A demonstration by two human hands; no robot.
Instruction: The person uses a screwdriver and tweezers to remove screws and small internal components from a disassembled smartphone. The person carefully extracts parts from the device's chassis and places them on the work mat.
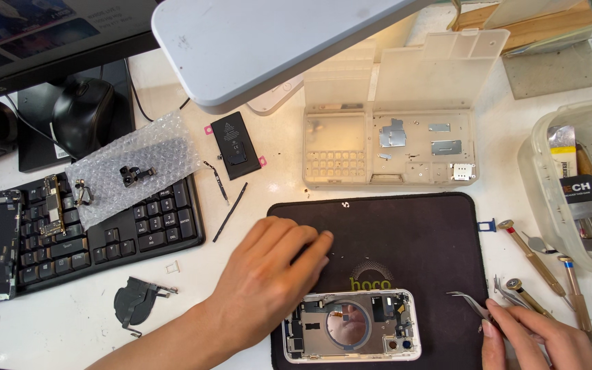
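Note:
An opened phone housing (351,334) lies on a black work mat (412,233), its round inner coil area exposed. My left hand (268,277) rests palm down on the mat just above the housing's left end, fingers pointing right and holding nothing that I can see. My right hand (532,337) at the lower right grips metal tweezers (471,303), whose tips point left toward the housing's right end without touching it.
A clear parts tray (392,147) with small metal plates sits behind the mat. A phone battery (236,145), bubble wrap (131,168) with a camera module, and a keyboard (83,233) carrying boards lie to the left. Screwdrivers (536,260) and a plastic tub (577,185) stand at right. A lamp head (262,41) hangs overhead.

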